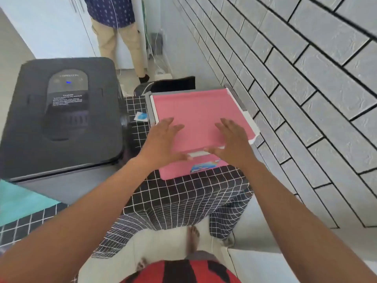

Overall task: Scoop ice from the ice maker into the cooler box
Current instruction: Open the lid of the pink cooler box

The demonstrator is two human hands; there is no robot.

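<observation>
Cooler box (183,170), pink, sits on the black grid-patterned tablecloth (173,199) against the grey brick-pattern wall (306,78), and its pink lid (195,111) is on. Both hands lie on the near end of that lid. The left hand (161,141) has its fingers straight and spread, pointing away from the person, thumb at the front edge. The right hand (230,139) mirrors it, flat and gripping nothing. The lid's long axis runs away from the fingers toward the far rim. The black ice maker (61,115), lid closed, stands just left of the box, nearer the left hand. I judge the lid has to come off first, lifted from this near edge. No scoop is in view.
</observation>
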